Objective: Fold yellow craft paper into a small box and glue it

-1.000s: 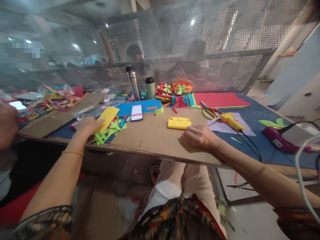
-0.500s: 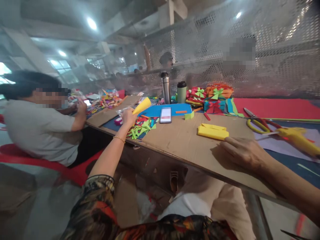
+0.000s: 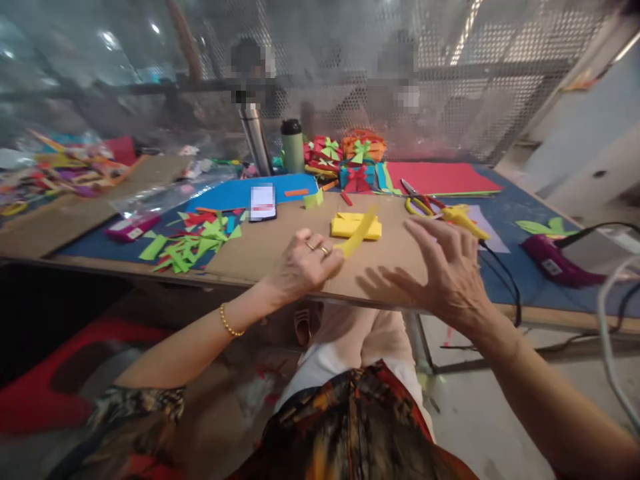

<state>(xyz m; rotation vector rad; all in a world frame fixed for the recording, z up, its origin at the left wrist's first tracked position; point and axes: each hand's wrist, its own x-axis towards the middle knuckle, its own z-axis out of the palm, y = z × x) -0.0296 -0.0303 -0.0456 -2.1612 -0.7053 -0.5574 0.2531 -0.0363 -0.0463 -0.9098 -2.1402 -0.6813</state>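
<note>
My left hand [image 3: 307, 263] is closed in a pinch on a yellow paper strip [image 3: 361, 232], which curves up to the right and is blurred by motion. Partly behind the strip, a folded yellow paper packet [image 3: 345, 227] lies on the brown cardboard [image 3: 280, 243]. My right hand [image 3: 447, 270] hovers above the cardboard's right side, fingers spread and holding nothing. Just beyond it lie a yellow glue gun [image 3: 463, 219] and scissors [image 3: 417, 203] with red and yellow handles.
Left of the cardboard lies a pile of green paper scraps [image 3: 193, 243]. A phone [image 3: 263, 203], a steel flask [image 3: 256, 140] and a green bottle [image 3: 293, 148] stand farther back. Red paper sheets [image 3: 440, 179] and small paper bags [image 3: 367, 152] line the back. Cables [image 3: 510, 287] hang at right.
My view has swung to the right. My left hand has brought the yellow strip from the left to near the packet. My right hand has lifted off the cardboard with its fingers spread.
</note>
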